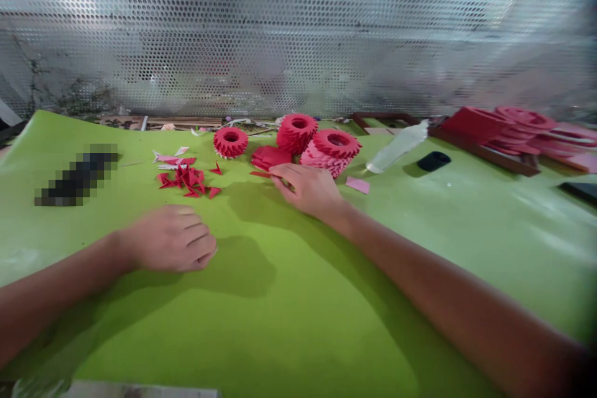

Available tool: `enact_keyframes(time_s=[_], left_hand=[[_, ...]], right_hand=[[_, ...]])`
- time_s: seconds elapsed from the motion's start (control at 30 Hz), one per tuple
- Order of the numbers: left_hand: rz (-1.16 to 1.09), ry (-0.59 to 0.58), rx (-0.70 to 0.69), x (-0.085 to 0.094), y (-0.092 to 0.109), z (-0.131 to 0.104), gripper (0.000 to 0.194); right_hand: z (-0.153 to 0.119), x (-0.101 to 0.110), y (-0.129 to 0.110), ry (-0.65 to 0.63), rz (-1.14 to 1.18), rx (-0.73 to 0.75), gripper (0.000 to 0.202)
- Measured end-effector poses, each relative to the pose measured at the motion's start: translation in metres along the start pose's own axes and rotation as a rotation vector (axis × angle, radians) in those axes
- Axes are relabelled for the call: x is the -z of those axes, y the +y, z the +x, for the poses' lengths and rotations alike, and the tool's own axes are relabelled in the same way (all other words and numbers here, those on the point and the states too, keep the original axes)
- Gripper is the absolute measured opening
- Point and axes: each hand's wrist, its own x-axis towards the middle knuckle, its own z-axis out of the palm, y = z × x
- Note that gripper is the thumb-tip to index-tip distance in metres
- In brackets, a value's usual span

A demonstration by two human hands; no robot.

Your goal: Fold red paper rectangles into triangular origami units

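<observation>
My right hand (308, 189) reaches to the back middle of the green table, its fingertips pinched on a red paper slip (260, 173). Just behind it lies a stack of red paper pieces (268, 157). My left hand (172, 239) hovers at left with its fingers curled into a fist; whatever is inside is hidden. Beyond that fist is a heap of folded red paper pieces (189, 179). Around the stack stand ring-shaped paper models: a small red ring (231, 143), a taller red ring (297, 132) and a red and pink ring (332, 150).
A pale glue tube (398, 146), a black cap-like cylinder (433, 161) and a pink paper slip (357, 185) lie to the right. Red paper rings (504, 127) fill a brown tray (485, 152). A blurred dark object (77, 175) lies at left. Perforated metal sheeting (298, 31) rises behind.
</observation>
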Motion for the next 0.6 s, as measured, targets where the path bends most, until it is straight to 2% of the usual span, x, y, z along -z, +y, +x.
enact_keyframes(time_s=[0.07, 0.17, 0.2, 0.23, 0.3, 0.37, 0.43, 0.47, 0.53, 0.6], left_hand=[[0.082, 0.027, 0.305, 0.016, -0.018, -0.003, 0.034], [0.223, 0.118, 0.695, 0.045, -0.048, -0.012, 0.058], [0.271, 0.079, 0.883, 0.053, -0.056, -0.014, 0.068], [0.273, 0.02, 0.989, 0.058, -0.061, -0.016, 0.07], [0.251, -0.082, 1.071, 0.062, -0.064, -0.017, 0.063], [0.221, -0.112, 0.99, 0.057, -0.061, -0.015, 0.056], [0.231, -0.049, 0.848, 0.044, -0.053, -0.011, 0.048], [0.258, 0.031, 0.795, 0.037, -0.048, -0.009, 0.043], [0.252, 0.233, 0.521, 0.024, -0.035, -0.006, 0.034], [0.221, 0.479, 0.129, 0.016, -0.019, -0.004, 0.026]], right_hand=[[-0.001, 0.001, 0.0, 0.007, 0.001, -0.001, 0.03], [-0.001, 0.0, 0.0, 0.016, 0.006, -0.002, 0.029], [-0.001, -0.001, 0.0, 0.01, 0.013, 0.0, 0.029], [-0.001, -0.001, 0.0, 0.002, 0.025, -0.001, 0.029], [0.001, 0.002, -0.001, -0.006, 0.07, -0.012, 0.027], [0.003, 0.009, -0.006, 0.014, 0.191, -0.074, 0.023], [0.005, 0.021, -0.015, 0.061, 0.43, -0.22, 0.024], [0.005, 0.028, -0.021, 0.089, 0.569, -0.329, 0.03], [0.005, 0.039, -0.035, 0.004, 0.853, -0.43, 0.037], [0.001, 0.044, -0.048, -0.216, 1.05, -0.453, 0.035]])
